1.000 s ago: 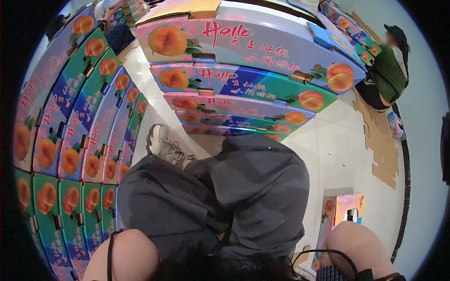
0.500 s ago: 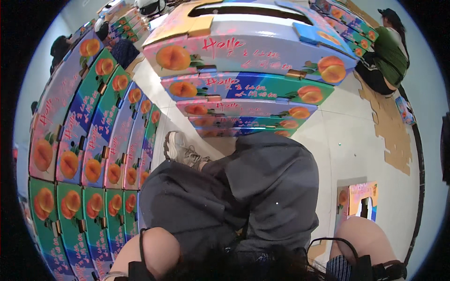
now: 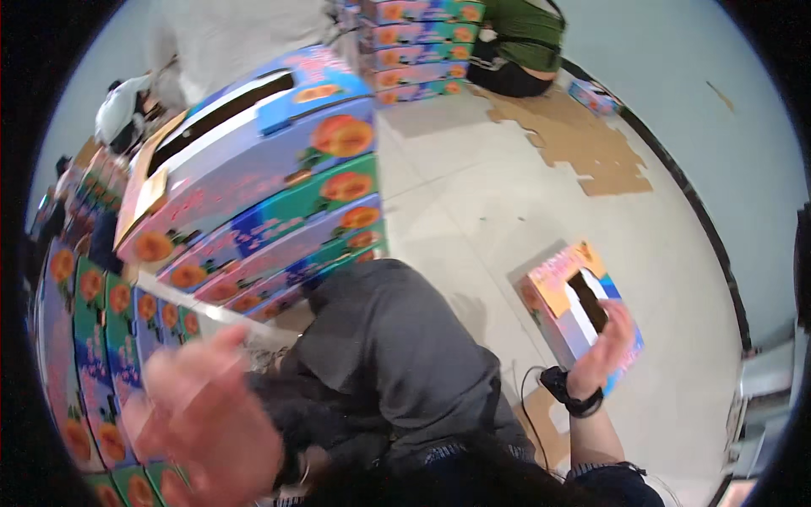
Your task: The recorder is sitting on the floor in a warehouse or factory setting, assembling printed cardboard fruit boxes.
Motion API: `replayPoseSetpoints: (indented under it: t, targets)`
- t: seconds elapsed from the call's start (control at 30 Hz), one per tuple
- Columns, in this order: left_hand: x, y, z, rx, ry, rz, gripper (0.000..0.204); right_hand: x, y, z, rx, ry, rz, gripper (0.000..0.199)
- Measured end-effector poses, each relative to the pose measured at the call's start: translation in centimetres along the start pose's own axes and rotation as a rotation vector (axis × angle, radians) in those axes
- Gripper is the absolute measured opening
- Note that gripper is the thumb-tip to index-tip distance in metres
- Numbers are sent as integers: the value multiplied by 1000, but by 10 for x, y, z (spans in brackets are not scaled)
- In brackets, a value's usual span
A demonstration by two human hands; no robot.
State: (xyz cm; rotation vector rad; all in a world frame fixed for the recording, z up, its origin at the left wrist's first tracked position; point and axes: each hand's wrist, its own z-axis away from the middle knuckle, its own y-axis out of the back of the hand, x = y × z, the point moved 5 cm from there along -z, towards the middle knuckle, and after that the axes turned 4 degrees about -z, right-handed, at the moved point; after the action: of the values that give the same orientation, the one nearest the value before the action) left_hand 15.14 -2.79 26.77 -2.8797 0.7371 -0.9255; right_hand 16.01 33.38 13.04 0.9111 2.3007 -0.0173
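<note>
My left hand (image 3: 207, 414) is raised over the lower left, blurred by motion. Its fingers look loosely apart, with nothing seen in them. On the right, my right hand (image 3: 604, 351) overlaps the side of a colourful fruit box (image 3: 553, 291) on the floor. Its fingers are stretched out, and whether they touch the box I cannot tell. A dark slot lies in the box top, between orange, white and blue flaps. There is a black watch (image 3: 583, 401) on my right wrist.
Ahead to the left stands a stack of peach-printed boxes (image 3: 270, 220). More boxes (image 3: 118, 363) stand along the left side. Brown cardboard (image 3: 574, 135) lies on the floor near a person in green (image 3: 524, 34). A small box (image 3: 594, 97) is by the wall.
My view has swung to the right, so the stack sits further left and the floor box nearer the middle. Both hands have come up into view, the right one to the floor box.
</note>
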Motion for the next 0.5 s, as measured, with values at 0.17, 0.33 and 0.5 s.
replayPoseSetpoints:
  t: [0.17,0.33,0.5]
  targets:
    - [-185,-53,11,226,591,-127,31,96,133,105,162,-489,417,30]
    - [-289,-116,58,107,958,0,35,191,237,248,470,-1332,617,54]
    - [-375,-170,142,-178,1269,-55,39,164,186,225,631,-1562,37,58]
